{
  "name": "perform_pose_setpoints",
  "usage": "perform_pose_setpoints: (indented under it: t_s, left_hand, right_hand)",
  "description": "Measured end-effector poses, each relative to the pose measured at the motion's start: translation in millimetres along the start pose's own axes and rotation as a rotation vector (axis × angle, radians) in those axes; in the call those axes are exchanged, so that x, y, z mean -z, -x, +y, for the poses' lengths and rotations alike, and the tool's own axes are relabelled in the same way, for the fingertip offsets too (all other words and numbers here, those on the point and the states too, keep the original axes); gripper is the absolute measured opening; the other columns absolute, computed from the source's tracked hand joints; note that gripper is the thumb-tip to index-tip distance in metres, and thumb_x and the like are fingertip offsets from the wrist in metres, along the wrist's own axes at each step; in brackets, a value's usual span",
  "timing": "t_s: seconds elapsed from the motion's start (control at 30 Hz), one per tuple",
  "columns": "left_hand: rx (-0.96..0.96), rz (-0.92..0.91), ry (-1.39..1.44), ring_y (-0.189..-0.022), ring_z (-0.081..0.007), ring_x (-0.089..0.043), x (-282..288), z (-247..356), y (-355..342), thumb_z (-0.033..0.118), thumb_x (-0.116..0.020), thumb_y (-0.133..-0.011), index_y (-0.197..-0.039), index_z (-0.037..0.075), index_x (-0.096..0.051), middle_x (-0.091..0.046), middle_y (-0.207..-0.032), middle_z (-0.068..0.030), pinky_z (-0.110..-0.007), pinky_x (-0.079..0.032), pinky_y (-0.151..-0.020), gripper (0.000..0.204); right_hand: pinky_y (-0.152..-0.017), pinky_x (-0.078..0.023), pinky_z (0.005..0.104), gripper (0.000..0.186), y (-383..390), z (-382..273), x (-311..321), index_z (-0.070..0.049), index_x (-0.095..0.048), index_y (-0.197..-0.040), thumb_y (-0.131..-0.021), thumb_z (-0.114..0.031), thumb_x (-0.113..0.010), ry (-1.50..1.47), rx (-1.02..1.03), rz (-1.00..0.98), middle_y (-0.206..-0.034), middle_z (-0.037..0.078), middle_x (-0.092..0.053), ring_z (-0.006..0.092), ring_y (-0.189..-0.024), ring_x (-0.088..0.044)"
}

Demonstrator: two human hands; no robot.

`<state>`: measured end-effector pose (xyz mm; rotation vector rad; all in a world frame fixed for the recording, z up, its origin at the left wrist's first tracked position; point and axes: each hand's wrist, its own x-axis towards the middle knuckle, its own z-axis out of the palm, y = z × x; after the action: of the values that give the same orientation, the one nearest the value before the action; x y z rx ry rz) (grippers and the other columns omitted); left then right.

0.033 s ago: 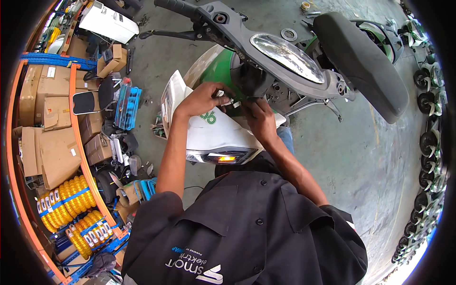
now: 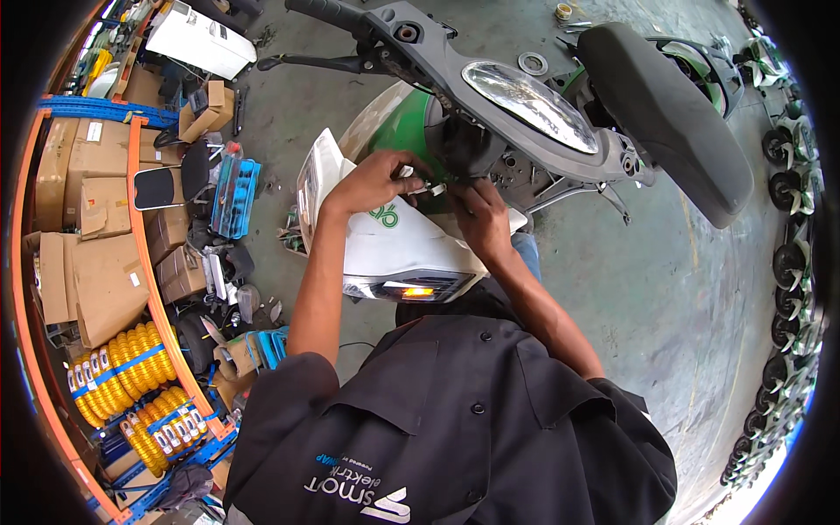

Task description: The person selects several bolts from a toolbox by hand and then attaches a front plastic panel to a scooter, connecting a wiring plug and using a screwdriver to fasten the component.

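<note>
A scooter stands before me, its white front panel (image 2: 376,254) bearing a green mark and a lit orange lamp (image 2: 418,292) at the near edge. Behind that panel is a gap beside a green body panel (image 2: 398,131). My left hand (image 2: 372,185) reaches into the gap from the left, fingers closed on a small white piece like a wire connector (image 2: 435,189). Close by on the right, my right hand (image 2: 479,214) has its fingers curled together under the dark steering column area (image 2: 468,144). Its fingertips, and whatever they hold, are hidden.
Over the gap runs the grey handlebar cover (image 2: 455,66) with a clear oval lens (image 2: 529,105). A dark seat (image 2: 665,122) lies beyond, right. Left stands an orange-and-blue rack with cardboard boxes (image 2: 109,280) and yellow coils (image 2: 122,376); a blue tray (image 2: 234,201) is beside it. Parked scooters line the far right.
</note>
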<state>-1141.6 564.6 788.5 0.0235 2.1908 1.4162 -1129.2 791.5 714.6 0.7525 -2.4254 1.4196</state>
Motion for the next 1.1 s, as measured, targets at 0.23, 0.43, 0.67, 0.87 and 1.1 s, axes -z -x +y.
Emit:
perform_pose_setpoints:
  t_s: [0.23,0.43,0.67,0.87,1.1]
  left_hand:
    - [-0.074,0.036,-0.35,-0.069,-0.0191,-0.068,-4,11,-3,0.01,-0.076,-0.088,-0.107,-0.006,-0.066,-0.071,-0.081,-0.0101,-0.031,-0.049,-0.066,0.027]
    - [0.013,0.02,-0.085,-0.065,-0.021,-0.057,1,0,-3,0.022,-0.081,-0.083,-0.096,-0.006,-0.067,-0.065,-0.072,-0.0158,-0.036,-0.045,-0.066,0.034]
    - [-0.008,-0.076,-0.271,-0.07,-0.0094,-0.052,7,-4,-4,0.015,-0.071,-0.094,-0.097,-0.006,-0.064,-0.065,-0.074,-0.004,-0.031,-0.045,-0.067,0.022]
    - [0.087,-0.212,-0.074,-0.073,-0.0056,-0.049,18,-21,-18,0.013,-0.066,-0.096,-0.091,-0.003,-0.066,-0.062,-0.077,0.0033,-0.027,-0.043,-0.068,0.017]
    - [0.219,-0.32,0.087,-0.066,-0.0058,-0.055,32,-31,-34,0.005,-0.065,-0.09,-0.081,0.0,-0.067,-0.062,-0.073,0.0033,-0.024,-0.044,-0.061,0.011]
  right_hand:
    - [-0.064,-0.057,0.0381,0.014,-37,-5,-2,-0.01,-0.075,-0.095,-0.082,-0.01,-0.076,0.002,0.133,0.117,-0.086,0.005,-0.068,0.0258,-0.074,-0.067]
    - [-0.057,-0.055,0.0368,0.017,-44,7,2,-0.009,-0.073,-0.094,-0.078,-0.01,-0.079,0.075,0.294,-0.033,-0.083,0.002,-0.064,0.024,-0.065,-0.066]
    - [-0.059,-0.055,0.0385,0.018,-39,12,-7,-0.012,-0.072,-0.098,-0.081,-0.016,-0.075,0.139,0.234,-0.081,-0.087,0.002,-0.061,0.0241,-0.069,-0.067]
    - [-0.057,-0.052,0.0371,0.017,-39,13,-12,-0.013,-0.072,-0.097,-0.081,-0.016,-0.074,0.096,0.306,-0.016,-0.084,0.002,-0.061,0.0224,-0.065,-0.065]
    - [-0.059,-0.054,0.0365,0.021,-45,13,-12,-0.012,-0.073,-0.096,-0.076,-0.014,-0.077,0.147,0.366,-0.046,-0.083,0.001,-0.061,0.0228,-0.068,-0.065]
